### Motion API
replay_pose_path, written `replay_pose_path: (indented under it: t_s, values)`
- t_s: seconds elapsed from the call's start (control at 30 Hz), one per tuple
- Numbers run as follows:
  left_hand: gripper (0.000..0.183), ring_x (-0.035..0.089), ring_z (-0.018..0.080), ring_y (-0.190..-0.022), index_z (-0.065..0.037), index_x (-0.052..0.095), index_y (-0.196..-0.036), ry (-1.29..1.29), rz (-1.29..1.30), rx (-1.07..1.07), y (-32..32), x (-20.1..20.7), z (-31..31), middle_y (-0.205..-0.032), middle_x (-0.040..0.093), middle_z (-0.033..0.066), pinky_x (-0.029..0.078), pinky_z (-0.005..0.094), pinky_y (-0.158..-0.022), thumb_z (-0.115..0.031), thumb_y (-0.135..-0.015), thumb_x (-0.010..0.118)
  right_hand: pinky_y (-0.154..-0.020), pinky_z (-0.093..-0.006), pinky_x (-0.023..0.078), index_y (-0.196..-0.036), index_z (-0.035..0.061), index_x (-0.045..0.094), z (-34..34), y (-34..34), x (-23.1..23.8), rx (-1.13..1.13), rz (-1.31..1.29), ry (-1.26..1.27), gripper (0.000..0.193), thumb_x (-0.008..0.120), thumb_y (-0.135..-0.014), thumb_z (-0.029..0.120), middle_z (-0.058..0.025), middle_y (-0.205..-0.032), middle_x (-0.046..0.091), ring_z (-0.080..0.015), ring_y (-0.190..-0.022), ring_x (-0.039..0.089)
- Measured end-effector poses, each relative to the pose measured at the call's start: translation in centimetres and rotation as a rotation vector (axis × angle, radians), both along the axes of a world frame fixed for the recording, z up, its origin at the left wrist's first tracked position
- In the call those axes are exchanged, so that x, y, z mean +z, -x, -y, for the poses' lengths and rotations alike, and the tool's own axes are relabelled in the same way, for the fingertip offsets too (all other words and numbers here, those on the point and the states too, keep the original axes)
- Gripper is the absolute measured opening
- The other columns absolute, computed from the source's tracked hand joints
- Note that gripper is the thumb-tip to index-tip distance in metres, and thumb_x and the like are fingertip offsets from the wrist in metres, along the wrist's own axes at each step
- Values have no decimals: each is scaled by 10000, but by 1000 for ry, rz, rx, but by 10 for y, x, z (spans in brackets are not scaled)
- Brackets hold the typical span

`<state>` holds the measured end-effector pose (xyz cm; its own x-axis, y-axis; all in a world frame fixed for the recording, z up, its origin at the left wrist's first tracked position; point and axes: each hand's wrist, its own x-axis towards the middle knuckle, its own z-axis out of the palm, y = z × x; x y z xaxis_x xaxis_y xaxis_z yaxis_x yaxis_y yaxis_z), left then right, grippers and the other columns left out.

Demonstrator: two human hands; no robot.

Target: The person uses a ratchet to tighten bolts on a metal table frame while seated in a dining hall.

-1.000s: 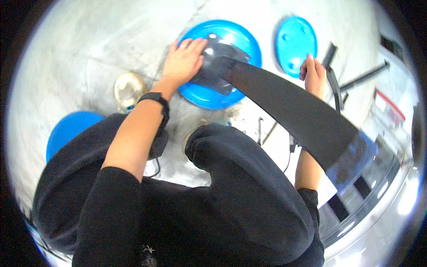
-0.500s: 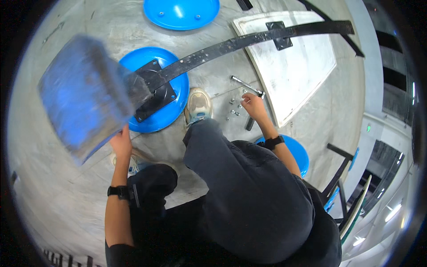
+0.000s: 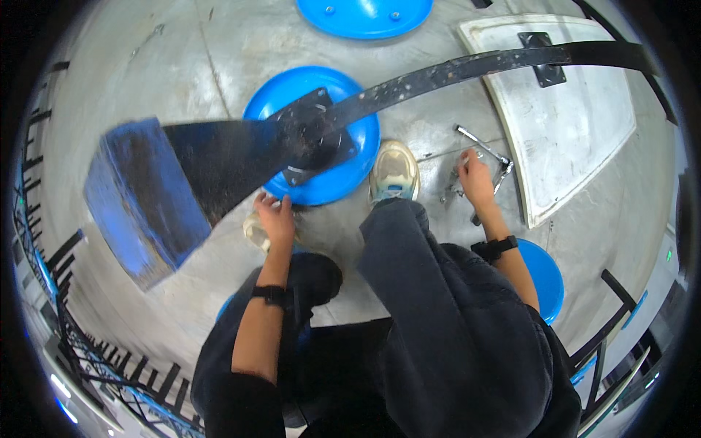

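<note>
The grey floor carries a blue disc near its middle, another blue disc toward its far side, and a white fan-shaped panel toward its right edge. Beside the panel lie a chrome wrench and small blurred hardware; nearer, a third blue disc shows partly.

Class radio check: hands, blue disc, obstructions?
Left hand open beside blue disc; right hand near ratchet wrench, grip unclear; black mounting plate over disc; curved black bar crosses rim.
</note>
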<state>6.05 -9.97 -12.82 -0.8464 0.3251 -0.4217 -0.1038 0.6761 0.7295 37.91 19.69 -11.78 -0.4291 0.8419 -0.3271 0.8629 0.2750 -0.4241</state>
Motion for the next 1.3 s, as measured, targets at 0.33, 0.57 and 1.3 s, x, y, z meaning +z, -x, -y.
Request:
replay_pose_path:
  t_s: [0.33,0.57,1.3]
  values:
    - [642,617,207,-738,3,220,-1362,-129,179,169,-16,12,-30,-1046,578,182,536,290,-538,-8,-827,575,-573,-369,448,-950,30,604,15,100,47,-31,-415,116,162,539,-847,138,-180,-704,612,-323,-647,609]
    - [547,621,193,-783,-4,329,-1313,-117,72,132,-23,14,-32,-1004,602,138,531,296,-566,57,-806,523,-709,-469,482,-926,45,642,17,164,27,176,-176,37,314,578,-825,336,-222,-820,641,-401,-794,616]
    - [558,624,192,-612,-25,331,-1342,-241,128,155,-13,9,-19,-868,588,147,537,294,-470,34,-816,506,-738,-451,481,-921,39,639,54,187,6,416,-229,-76,164,555,-845,156,-189,-897,637,-362,-830,604]
